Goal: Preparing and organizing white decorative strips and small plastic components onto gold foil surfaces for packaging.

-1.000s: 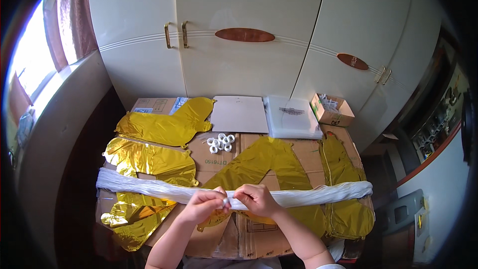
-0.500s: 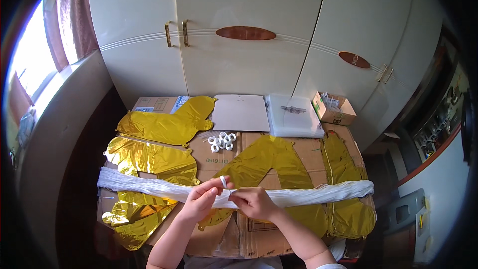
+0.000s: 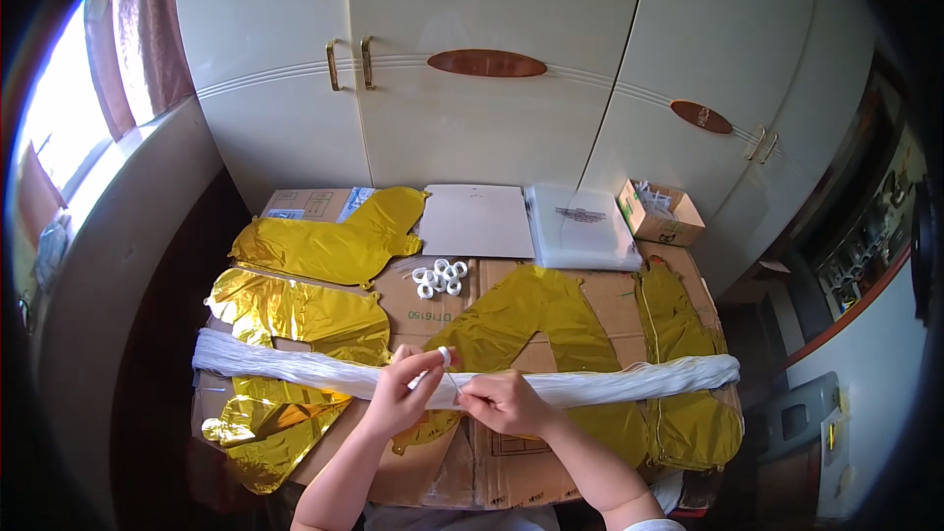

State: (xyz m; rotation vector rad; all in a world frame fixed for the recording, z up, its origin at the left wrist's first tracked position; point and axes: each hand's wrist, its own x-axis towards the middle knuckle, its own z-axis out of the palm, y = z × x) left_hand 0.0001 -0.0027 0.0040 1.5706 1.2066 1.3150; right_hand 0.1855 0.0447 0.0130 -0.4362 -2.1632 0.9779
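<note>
My left hand (image 3: 401, 395) is closed, its fingertips pinching a small white ring-shaped roll (image 3: 445, 356). A thin white strand (image 3: 453, 381) runs from beside the roll down to my right hand (image 3: 503, 401), whose thumb and fingers are pressed together on it. Beneath both hands a long hank of white thread (image 3: 629, 385) lies across the cardboard from left to right. More white rolls (image 3: 440, 278) sit in a small pile just beyond my hands. Flat gold foil balloons (image 3: 531, 320) lie around and under the hank.
Flattened cardboard (image 3: 408, 307) covers the table. Along the back are a pale square board (image 3: 476, 221), a stack of clear plastic bags (image 3: 580, 229) and an open small box (image 3: 661, 219) of whitish pieces. Cream cupboard doors (image 3: 482, 128) stand behind the table.
My left hand has turned, its fingers now curled more around the white roll. The strand between the roll and my right hand shows more plainly. My right hand has hardly moved.
</note>
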